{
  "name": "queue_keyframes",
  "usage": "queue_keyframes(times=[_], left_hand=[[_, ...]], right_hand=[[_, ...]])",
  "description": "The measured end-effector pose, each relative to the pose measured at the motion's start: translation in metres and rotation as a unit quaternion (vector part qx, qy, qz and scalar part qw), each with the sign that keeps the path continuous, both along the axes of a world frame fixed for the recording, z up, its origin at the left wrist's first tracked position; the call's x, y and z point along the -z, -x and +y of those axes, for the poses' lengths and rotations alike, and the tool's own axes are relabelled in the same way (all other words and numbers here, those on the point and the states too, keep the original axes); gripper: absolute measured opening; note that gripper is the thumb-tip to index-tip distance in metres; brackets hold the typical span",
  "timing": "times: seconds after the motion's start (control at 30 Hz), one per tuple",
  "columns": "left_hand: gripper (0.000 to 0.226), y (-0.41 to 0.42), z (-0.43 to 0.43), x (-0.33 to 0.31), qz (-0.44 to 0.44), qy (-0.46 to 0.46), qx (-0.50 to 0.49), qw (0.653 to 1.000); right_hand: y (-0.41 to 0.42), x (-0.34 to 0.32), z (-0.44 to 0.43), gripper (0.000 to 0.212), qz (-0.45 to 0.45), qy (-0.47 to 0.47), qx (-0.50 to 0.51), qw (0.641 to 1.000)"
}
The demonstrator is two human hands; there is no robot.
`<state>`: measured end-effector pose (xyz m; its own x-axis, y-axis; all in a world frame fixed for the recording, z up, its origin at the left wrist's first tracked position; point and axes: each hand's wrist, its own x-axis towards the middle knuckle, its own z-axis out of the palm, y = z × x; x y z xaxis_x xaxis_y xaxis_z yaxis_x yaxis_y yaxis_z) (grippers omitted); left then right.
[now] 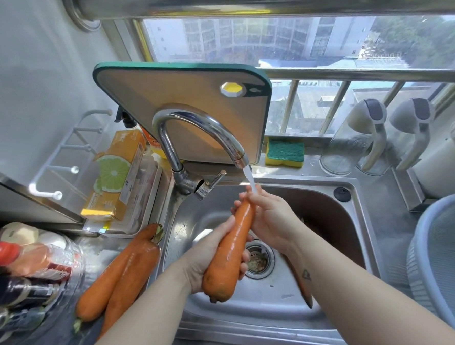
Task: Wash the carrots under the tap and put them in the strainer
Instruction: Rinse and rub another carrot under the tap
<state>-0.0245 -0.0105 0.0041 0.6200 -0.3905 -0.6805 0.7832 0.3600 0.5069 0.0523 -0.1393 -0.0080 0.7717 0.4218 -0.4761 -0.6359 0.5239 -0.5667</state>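
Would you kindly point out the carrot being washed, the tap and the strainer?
carrot being washed (231, 252), head view, middle of its wet body.
tap (192, 114), head view, top of the chrome arch.
strainer (417, 274), head view, ribbed outer wall.

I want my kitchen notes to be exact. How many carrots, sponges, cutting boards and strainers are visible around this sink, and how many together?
Carrots: 4 (1 held, 2 on the counter, 1 apparently in the sink, partly hidden)
Sponge: 1
Cutting board: 1
Strainer: 1
Total: 7
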Motion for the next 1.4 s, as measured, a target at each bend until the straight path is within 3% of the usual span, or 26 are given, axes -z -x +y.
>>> queue_keyframes(times=[0.07, 0.17, 0.27, 0.4, 0.5, 0.57, 0.63, 0.73, 0.87, 1.0, 1.1, 1.17, 1.3, 1.4], left_hand=[[0.038, -0.005, -0.006, 0.002, -0.046, -0.118, 0.013, 0.992], [0.028, -0.015, -0.023, 0.008, -0.169, -0.317, 0.038, 0.932], [0.029, -0.015, -0.038, 0.013, -0.251, -0.440, 0.042, 0.861], [0.028, -0.014, -0.032, 0.013, -0.233, -0.378, -0.021, 0.896], [0.029, -0.013, -0.025, 0.010, -0.199, -0.305, -0.016, 0.931], [0.030, -0.012, -0.025, 0.008, -0.211, -0.312, 0.004, 0.926], [0.030, -0.011, -0.029, 0.008, -0.231, -0.345, 0.025, 0.909], [0.029, -0.011, -0.029, 0.007, -0.231, -0.345, 0.034, 0.909], [0.032, -0.009, -0.021, 0.008, -0.193, -0.292, 0.012, 0.937], [0.032, -0.009, -0.020, 0.004, -0.182, -0.257, 0.022, 0.949], [0.035, -0.012, -0.021, 0.001, -0.204, -0.286, 0.055, 0.935], [0.036, -0.014, -0.017, -0.001, -0.197, -0.278, 0.054, 0.939], [0.031, -0.015, -0.009, -0.009, -0.180, -0.243, 0.065, 0.951], [0.030, -0.018, -0.008, -0.008, -0.192, -0.263, 0.081, 0.942]], right_hand=[[-0.002, -0.001, 0.004, 0.009, -0.030, 0.079, 0.012, 0.996], [-0.005, -0.003, 0.015, 0.024, -0.078, 0.227, 0.019, 0.971], [-0.012, -0.008, 0.015, 0.036, -0.044, 0.230, 0.024, 0.972], [-0.010, -0.008, -0.002, 0.014, -0.060, 0.127, -0.070, 0.988], [-0.003, -0.003, -0.007, 0.013, -0.119, 0.125, -0.097, 0.980], [-0.002, -0.001, -0.001, 0.009, -0.121, 0.169, -0.069, 0.976], [-0.005, 0.001, 0.006, 0.027, -0.117, 0.235, -0.029, 0.964], [-0.008, 0.002, 0.007, 0.041, -0.071, 0.203, 0.016, 0.977], [0.000, -0.008, -0.004, 0.012, -0.069, 0.118, -0.057, 0.989], [0.000, -0.008, -0.010, 0.006, -0.102, 0.152, -0.081, 0.980], [-0.005, -0.006, -0.013, 0.019, -0.093, 0.190, -0.067, 0.975], [-0.009, -0.007, -0.018, 0.024, -0.078, 0.148, -0.096, 0.981], [-0.014, -0.012, -0.032, 0.015, -0.057, 0.068, -0.146, 0.985], [-0.015, -0.014, -0.029, 0.015, -0.093, 0.117, -0.141, 0.979]])
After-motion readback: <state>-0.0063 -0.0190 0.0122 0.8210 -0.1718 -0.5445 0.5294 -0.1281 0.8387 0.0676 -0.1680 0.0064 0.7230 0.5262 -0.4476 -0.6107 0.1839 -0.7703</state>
